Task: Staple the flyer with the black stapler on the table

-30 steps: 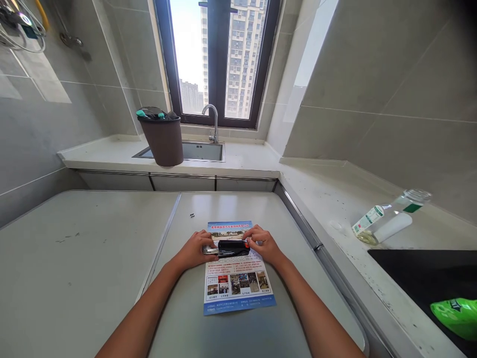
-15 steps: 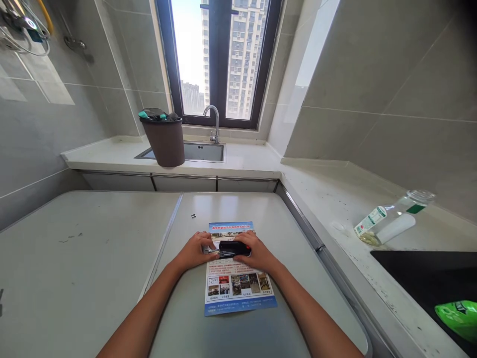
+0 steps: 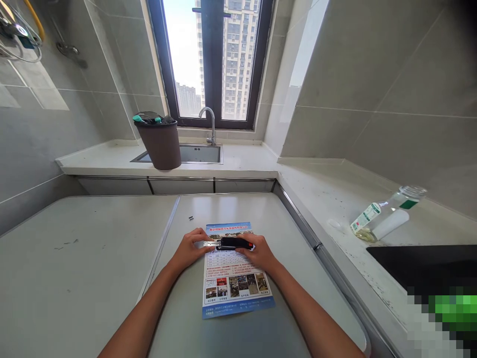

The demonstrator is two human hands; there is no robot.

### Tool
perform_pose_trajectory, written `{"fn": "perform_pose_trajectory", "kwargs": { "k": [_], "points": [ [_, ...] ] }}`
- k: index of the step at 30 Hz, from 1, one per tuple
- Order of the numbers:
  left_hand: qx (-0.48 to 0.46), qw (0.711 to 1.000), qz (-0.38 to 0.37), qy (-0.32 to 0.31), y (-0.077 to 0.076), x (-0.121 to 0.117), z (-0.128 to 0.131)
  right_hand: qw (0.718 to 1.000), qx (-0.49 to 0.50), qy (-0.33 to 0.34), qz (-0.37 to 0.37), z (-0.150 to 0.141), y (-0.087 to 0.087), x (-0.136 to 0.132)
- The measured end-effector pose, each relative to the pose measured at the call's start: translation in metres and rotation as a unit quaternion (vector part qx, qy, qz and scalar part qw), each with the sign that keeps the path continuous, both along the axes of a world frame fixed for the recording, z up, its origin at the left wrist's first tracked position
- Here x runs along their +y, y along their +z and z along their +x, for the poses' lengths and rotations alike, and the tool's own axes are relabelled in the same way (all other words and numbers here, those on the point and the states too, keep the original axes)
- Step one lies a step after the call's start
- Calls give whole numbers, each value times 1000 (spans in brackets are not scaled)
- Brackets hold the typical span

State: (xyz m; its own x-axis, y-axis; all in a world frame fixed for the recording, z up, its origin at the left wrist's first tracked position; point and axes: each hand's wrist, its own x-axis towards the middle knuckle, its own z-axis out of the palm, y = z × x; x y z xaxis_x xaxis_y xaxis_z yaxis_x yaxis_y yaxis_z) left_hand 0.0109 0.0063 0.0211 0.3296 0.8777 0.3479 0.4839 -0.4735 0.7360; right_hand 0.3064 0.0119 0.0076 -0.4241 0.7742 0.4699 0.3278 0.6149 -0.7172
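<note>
Left hand and right hand pinch the stapler at opposite ends. A loose grip — and it could slip.

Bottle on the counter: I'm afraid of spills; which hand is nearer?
Right. The right hand, on the stapler, is left of the bottle; the left hand is farther left.

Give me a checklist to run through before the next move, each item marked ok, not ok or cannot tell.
1. Left hand holding the metal end of the black stapler: ok.
2. Right hand holding the stapler's black end: ok.
3. Printed flyer lying on the white table: ok.
4. Small strips apart from both hands, beyond the flyer: ok.
5. Staples loaded inside: cannot tell.
</note>
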Motion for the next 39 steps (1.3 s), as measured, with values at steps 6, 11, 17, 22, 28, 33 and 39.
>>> {"fn": "perform_pose_trajectory", "kwargs": {
  "k": [6,11,17,22,28,33,39],
  "points": [
    [-105,992,-52,48,-1,4,-1,993,-1,-15,113,1,10,-5],
    [-401,868,-293,11,1,2,6,960,-30,-21,276,3,20,-7],
    [-524,725,-438,-88,-1,0,12,927,-117,-19,356,-2,13,-12],
    [-538,716,-437,-84,-11,3,5,916,-155,-5,371,-4,6,-13],
    [-523,722,-445,-81,-13,2,3,887,-185,8,422,-7,11,-17],
    [-515,726,-446,-94,-10,2,4,902,-170,13,396,-8,16,-21],
    [-513,731,-443,-81,-7,2,5,909,-162,28,384,-10,18,-23]
  ]
}}
